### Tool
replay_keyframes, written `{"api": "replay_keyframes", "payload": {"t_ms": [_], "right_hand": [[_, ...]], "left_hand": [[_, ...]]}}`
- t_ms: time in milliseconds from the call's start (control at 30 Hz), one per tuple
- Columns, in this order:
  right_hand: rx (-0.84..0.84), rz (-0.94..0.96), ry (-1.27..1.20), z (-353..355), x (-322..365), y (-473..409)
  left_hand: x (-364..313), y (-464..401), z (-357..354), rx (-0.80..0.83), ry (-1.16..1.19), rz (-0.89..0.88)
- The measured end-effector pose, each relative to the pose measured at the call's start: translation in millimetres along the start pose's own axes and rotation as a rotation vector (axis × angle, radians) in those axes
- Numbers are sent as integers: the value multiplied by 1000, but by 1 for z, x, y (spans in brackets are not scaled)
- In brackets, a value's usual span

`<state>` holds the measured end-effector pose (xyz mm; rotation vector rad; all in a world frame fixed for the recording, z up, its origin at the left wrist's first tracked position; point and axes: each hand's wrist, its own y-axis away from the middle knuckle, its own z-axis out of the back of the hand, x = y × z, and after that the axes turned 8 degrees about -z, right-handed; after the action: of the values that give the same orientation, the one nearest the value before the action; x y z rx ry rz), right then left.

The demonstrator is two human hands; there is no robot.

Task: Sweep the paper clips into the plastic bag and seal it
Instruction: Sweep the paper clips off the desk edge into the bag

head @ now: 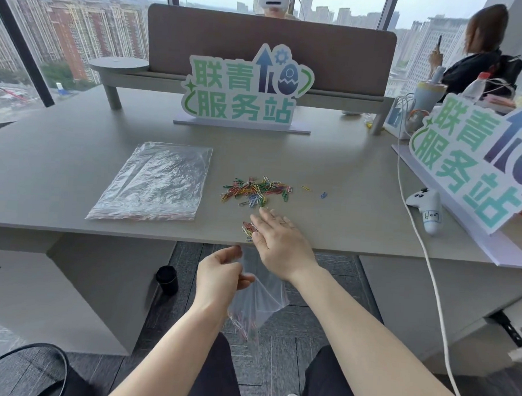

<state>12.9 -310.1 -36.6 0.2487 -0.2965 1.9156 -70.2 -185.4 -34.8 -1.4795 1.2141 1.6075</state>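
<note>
A heap of coloured paper clips (257, 190) lies mid-desk, with two stray ones (323, 195) to its right. My right hand (278, 243) rests flat and open at the desk's front edge, against a small bunch of clips (248, 228). Below the edge, my left hand (220, 275) pinches the mouth of a clear plastic bag (259, 305) that hangs down with several clips in its bottom.
A stack of flat clear zip bags (155, 182) lies to the left on the grey desk (344, 177). A sign (246, 89) stands behind; another sign (470, 165), a white controller (426, 208) and a white cable (422, 243) are at right. A person sits far right.
</note>
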Motion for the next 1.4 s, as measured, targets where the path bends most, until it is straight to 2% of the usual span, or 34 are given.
{"api": "replay_keyframes", "payload": {"t_ms": [533, 700, 767, 867, 1033, 1400], "right_hand": [[-105, 75, -14, -11, 20, 47], [-228, 74, -226, -8, 23, 49], [-214, 51, -259, -3, 22, 37], [-90, 48, -221, 1, 23, 17], [29, 137, -131, -6, 27, 5], [-146, 204, -159, -15, 26, 38]], "left_hand": [[-3, 0, 8, -23, 2, -4], [-5, 2, 10, -23, -7, -2], [-6, 3, 12, -30, -13, 0], [-8, 5, 13, -31, -24, -1], [-11, 7, 14, -33, -16, -1], [-7, 4, 16, -33, -19, -4]]}}
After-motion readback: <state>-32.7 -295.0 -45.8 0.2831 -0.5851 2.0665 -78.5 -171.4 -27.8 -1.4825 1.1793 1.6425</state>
